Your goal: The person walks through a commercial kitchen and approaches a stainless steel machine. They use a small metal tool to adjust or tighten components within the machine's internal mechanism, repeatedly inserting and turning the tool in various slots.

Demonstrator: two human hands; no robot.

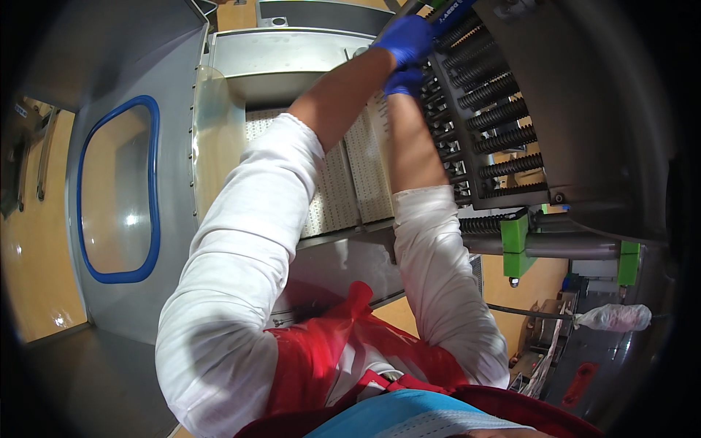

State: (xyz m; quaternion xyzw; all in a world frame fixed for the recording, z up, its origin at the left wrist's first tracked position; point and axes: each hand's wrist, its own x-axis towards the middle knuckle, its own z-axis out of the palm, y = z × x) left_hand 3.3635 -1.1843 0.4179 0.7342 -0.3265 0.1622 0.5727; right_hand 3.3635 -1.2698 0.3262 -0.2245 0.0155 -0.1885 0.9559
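My left hand (406, 39), in a blue glove, reaches to the far side of the machine. Its fingers look curled closed, and what they hold is hidden. A dark blue bar with white lettering (451, 16) lies right beside it; I cannot tell whether they touch. Just below and nearer is my right hand (405, 82), also blue-gloved, at the edge of a rack of black coil springs (504, 117). Its fingers are mostly hidden. Beneath my forearms runs a perforated pale conveyor belt (332, 193).
A metal panel with a blue-rimmed window (155, 182) stands at the left, beside a clear plastic flap (217, 131). A large dark metal cover (606, 131) fills the right. Green clamps (515, 244) sit on a bar below the springs, near a plastic-wrapped piece on a cable (613, 317).
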